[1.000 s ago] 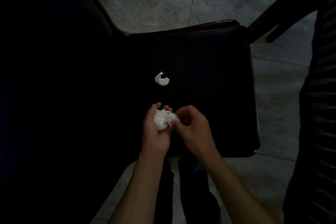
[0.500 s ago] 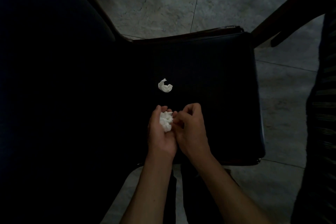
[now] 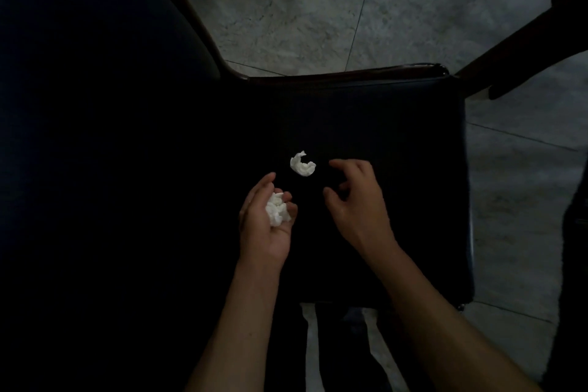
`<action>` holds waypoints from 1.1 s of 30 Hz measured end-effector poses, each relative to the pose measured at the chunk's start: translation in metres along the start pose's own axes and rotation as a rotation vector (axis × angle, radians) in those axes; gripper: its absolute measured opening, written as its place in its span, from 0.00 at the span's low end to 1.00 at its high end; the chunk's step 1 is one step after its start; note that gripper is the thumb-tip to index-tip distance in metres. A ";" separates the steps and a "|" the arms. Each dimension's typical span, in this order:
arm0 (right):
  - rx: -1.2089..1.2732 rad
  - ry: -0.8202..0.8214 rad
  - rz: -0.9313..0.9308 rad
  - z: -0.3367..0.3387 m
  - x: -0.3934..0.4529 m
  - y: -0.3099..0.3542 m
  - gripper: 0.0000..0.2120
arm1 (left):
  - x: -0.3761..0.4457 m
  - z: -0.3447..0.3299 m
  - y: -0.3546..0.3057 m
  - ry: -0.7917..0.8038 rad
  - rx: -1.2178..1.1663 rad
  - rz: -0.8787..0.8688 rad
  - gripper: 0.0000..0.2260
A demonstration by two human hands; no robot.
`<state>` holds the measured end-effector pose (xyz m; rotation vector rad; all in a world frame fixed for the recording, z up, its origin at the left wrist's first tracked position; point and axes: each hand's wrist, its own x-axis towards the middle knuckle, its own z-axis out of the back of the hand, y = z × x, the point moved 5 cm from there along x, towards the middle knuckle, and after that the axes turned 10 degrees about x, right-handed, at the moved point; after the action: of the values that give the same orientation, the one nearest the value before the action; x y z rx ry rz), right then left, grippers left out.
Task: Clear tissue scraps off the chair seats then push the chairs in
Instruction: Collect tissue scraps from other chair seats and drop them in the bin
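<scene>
A dark padded chair seat (image 3: 397, 124) fills the middle of the view. One small white tissue scrap (image 3: 302, 164) lies on it. My left hand (image 3: 265, 223) is palm up just below and left of the scrap, its fingers curled round a wad of crumpled white tissue (image 3: 277, 209). My right hand (image 3: 358, 200) hovers over the seat to the right of the scrap, fingers spread and loosely bent, holding nothing. Its fingertips are a short way from the scrap without touching it.
The chair's dark backrest (image 3: 95, 105) takes up the whole left side. Grey tiled floor (image 3: 302, 9) lies beyond the seat and to its right. Dark wooden furniture legs (image 3: 521, 48) cross the top right corner. My legs show under the seat's near edge.
My right hand has left the wad in my left palm and moved right and forward toward the loose scrap, its fingers opening. My left hand still holds the wad.
</scene>
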<state>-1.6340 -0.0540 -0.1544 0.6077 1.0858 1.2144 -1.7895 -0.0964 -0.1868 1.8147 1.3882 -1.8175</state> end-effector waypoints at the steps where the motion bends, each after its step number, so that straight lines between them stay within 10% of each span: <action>1: -0.044 0.029 0.040 -0.004 0.008 0.004 0.21 | 0.001 0.001 -0.002 -0.005 -0.020 0.003 0.06; 18: -0.475 0.278 0.188 -0.043 0.042 0.001 0.11 | 0.011 0.009 -0.001 -0.065 -0.223 0.030 0.05; 33: 0.130 -0.026 -0.037 -0.015 0.016 0.020 0.03 | -0.004 -0.006 -0.003 0.101 -0.220 0.015 0.10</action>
<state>-1.6565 -0.0358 -0.1489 0.6979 1.1557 1.1079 -1.7876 -0.0922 -0.1810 1.8175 1.5374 -1.5166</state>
